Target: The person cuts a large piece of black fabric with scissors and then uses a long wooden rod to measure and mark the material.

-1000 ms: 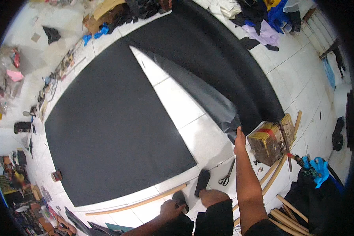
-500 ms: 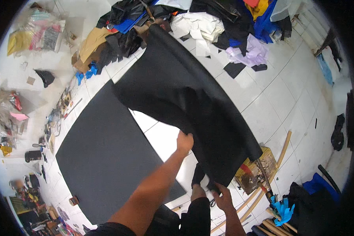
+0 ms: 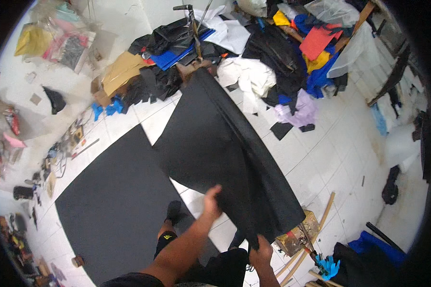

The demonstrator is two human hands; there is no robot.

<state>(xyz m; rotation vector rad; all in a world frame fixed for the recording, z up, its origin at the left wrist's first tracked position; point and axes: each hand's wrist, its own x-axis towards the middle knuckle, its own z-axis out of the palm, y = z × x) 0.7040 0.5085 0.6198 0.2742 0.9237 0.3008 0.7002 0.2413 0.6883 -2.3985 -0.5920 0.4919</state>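
Observation:
A wide black sheet (image 3: 196, 143) hangs from a long black roll (image 3: 268, 167) that slants from the far middle to the near right. At the sheet's loose left edge is my left hand (image 3: 212, 204), closed on it with the thumb up. My right hand (image 3: 261, 253) grips the same sheet by its near corner, below the roll's near end; its fingers are partly hidden. A separate dark grey sheet (image 3: 115, 205) lies flat on the floor to the left, with my left foot (image 3: 174, 210) on it.
A crank stand (image 3: 194, 67) is at the roll's far end, a worn yellow box (image 3: 299, 234) at its near end. Scrap heaps, including white cloth (image 3: 249, 79) and lilac cloth (image 3: 299, 110), lie beyond. Tan tubes (image 3: 328, 210) and blue-black material (image 3: 368, 253) are at near right.
The head view has shifted, showing more of the far scrap heaps. My left foot now shows on the grey sheet. Both hands stay at the black sheet, and its loose edge hangs straighter.

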